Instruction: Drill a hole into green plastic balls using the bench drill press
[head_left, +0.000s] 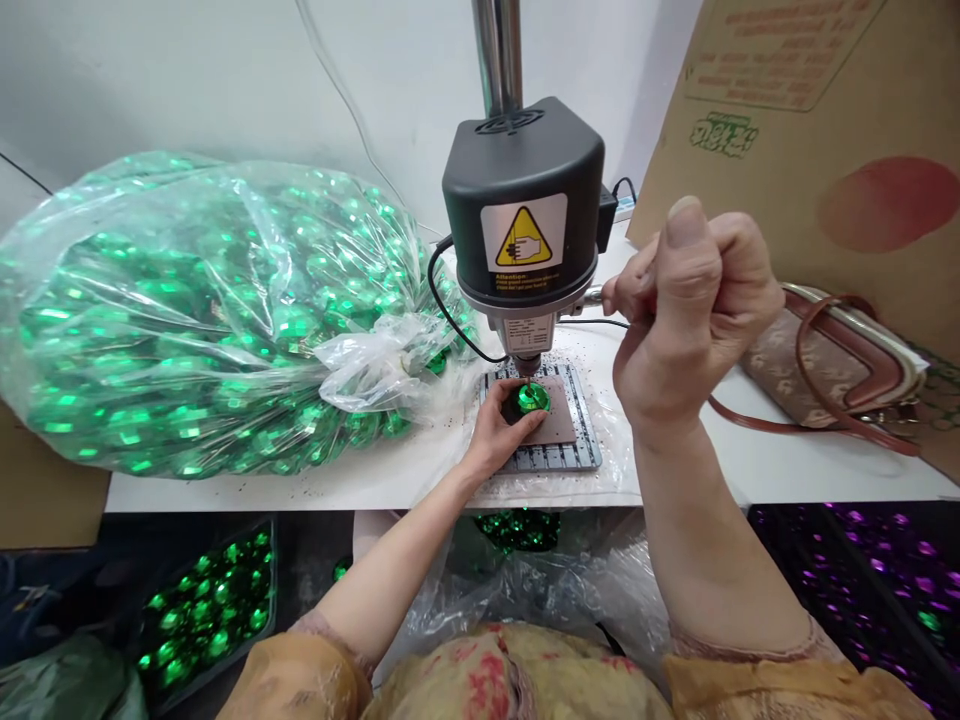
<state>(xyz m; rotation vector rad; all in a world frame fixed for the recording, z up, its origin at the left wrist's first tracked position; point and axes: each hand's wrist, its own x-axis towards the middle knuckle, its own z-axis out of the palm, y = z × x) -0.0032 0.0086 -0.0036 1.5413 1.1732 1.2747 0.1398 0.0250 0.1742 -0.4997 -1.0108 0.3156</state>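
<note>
A black bench drill press [525, 200] with a yellow warning label stands in the middle of the white table. Under its chuck, a shiny green faceted piece [534, 398] sits on a flat board [562, 425] over the slotted metal base [589, 455]. My left hand [499, 425] curves round this piece, thumb in front and fingers behind, steadying it below the bit. On the right, my right hand [686, 310] is raised and closed round the drill press's feed handle [592, 296], most of which the fist hides.
A large clear bag [187, 320] of green pieces fills the table's left. At right are a brown patterned handbag [832, 360] and a cardboard box [810, 130]. Below the edge are a tray of green pieces [206, 600] and purple ones [877, 570]. Dark shavings dot the table.
</note>
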